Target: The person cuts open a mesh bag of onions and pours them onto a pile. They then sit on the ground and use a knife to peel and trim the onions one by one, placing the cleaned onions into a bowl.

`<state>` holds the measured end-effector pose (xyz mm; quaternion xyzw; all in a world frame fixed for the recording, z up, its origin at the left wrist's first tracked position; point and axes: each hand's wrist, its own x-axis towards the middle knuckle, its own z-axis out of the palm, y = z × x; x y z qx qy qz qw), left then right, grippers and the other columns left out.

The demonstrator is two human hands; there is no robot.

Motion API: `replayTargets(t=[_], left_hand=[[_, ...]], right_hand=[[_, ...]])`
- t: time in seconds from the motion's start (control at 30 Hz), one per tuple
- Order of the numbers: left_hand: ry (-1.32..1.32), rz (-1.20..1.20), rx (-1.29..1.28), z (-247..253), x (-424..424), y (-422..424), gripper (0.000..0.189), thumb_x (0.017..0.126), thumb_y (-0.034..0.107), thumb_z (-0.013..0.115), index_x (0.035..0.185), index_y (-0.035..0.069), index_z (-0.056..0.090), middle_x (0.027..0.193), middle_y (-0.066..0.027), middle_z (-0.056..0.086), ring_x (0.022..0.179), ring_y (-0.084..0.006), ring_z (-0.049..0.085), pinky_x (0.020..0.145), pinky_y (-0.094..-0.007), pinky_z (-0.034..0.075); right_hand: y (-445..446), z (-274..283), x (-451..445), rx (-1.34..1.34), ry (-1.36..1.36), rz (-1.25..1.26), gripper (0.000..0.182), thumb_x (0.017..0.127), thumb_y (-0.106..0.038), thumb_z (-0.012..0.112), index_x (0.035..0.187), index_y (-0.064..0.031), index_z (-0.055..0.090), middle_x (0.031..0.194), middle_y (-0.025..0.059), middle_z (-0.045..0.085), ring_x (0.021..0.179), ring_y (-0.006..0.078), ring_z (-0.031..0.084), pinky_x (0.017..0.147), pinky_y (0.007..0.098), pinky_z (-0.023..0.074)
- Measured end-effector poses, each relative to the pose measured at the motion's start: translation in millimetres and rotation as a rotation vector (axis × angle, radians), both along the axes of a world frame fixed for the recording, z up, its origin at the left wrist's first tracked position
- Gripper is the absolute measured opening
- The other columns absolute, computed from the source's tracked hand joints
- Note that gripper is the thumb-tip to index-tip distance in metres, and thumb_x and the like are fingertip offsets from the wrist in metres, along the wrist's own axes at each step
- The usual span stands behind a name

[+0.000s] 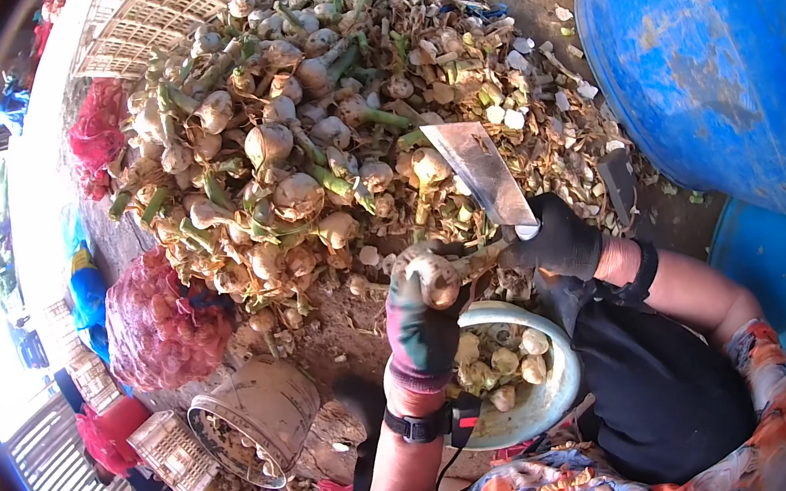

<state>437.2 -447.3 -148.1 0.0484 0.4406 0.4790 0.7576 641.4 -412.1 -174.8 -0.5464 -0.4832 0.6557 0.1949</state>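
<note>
My left hand (424,330), in a maroon and green work glove, grips a round garlic bulb (436,281). The bulb's stem (479,261) runs right to my other hand. In a black glove, my right hand (560,238) is shut on the white handle of a broad-bladed knife (480,172). The blade points up and away, with its edge clear of the bulb. Below my hands, a pale blue basin (533,425) holds several trimmed bulbs (504,361). My left forearm hides part of its rim.
A large heap of stemmed garlic (270,146) lies ahead, mixed with dry peel and stem pieces (482,72). Big blue plastic drums (708,52) stand at right. On the left are a red mesh sack (166,325), a tipped clear bucket (272,400) and a plastic crate (148,21).
</note>
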Motion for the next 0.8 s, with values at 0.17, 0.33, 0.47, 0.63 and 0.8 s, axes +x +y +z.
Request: replayTargets(t=[0.17, 0.33, 0.47, 0.63, 0.8], left_hand=[[0.178, -0.048, 0.004, -13, 0, -8, 0.023, 0.080, 0.010, 0.060, 0.101, 0.003, 0.054, 0.090, -0.0087, 0.057, 0.086, -0.0218, 0.060, 0.082, -0.0386, 0.050], [-0.048, 0.158, 0.024, -14, 0, -17, 0.026, 0.078, 0.012, 0.061, 0.101, 0.004, 0.053, 0.101, -0.0152, 0.058, 0.086, -0.0252, 0.059, 0.080, -0.0395, 0.050], [0.027, -0.582, 0.163, 0, -43, -18, 0.057, 0.066, 0.028, 0.078, 0.110, 0.002, 0.054, 0.111, -0.0183, 0.057, 0.094, -0.0264, 0.059, 0.085, -0.0359, 0.047], [0.402, -0.660, 0.395, -27, -43, 15, 0.076, 0.063, 0.039, 0.081, 0.119, -0.002, 0.050, 0.111, -0.0093, 0.058, 0.103, -0.0171, 0.054, 0.089, -0.0307, 0.043], [1.543, -0.999, 0.276, -82, 9, 85, 0.082, 0.068, 0.035, 0.071, 0.132, 0.000, 0.032, 0.108, -0.0231, 0.055, 0.096, -0.0330, 0.058, 0.084, -0.0394, 0.047]], right_hand=[[4, -1, -1, 0.134, -0.043, 0.008, 0.021, 0.069, -0.016, 0.068, 0.082, -0.0016, 0.060, 0.069, 0.0107, 0.061, 0.065, 0.0122, 0.058, 0.063, 0.0321, 0.0467], [-17, -37, -2, 0.324, -0.366, 0.275, 0.023, 0.064, -0.028, 0.065, 0.069, -0.0060, 0.065, 0.070, 0.0170, 0.060, 0.071, 0.0307, 0.060, 0.070, 0.0375, 0.0461], [-30, -51, 16, 0.328, -0.406, 0.422, 0.024, 0.061, -0.026, 0.065, 0.069, -0.0040, 0.064, 0.070, 0.0178, 0.060, 0.073, 0.0313, 0.059, 0.072, 0.0386, 0.0453], [-8, -61, 34, 0.034, -0.294, 0.164, 0.030, 0.066, -0.022, 0.069, 0.084, 0.0010, 0.062, 0.075, 0.0131, 0.063, 0.070, 0.0195, 0.061, 0.066, 0.0325, 0.0485], [-1, -60, 39, 0.016, -0.219, -0.080, 0.037, 0.065, -0.023, 0.067, 0.089, 0.0049, 0.062, 0.071, 0.0163, 0.064, 0.064, 0.0224, 0.062, 0.061, 0.0337, 0.0490]])
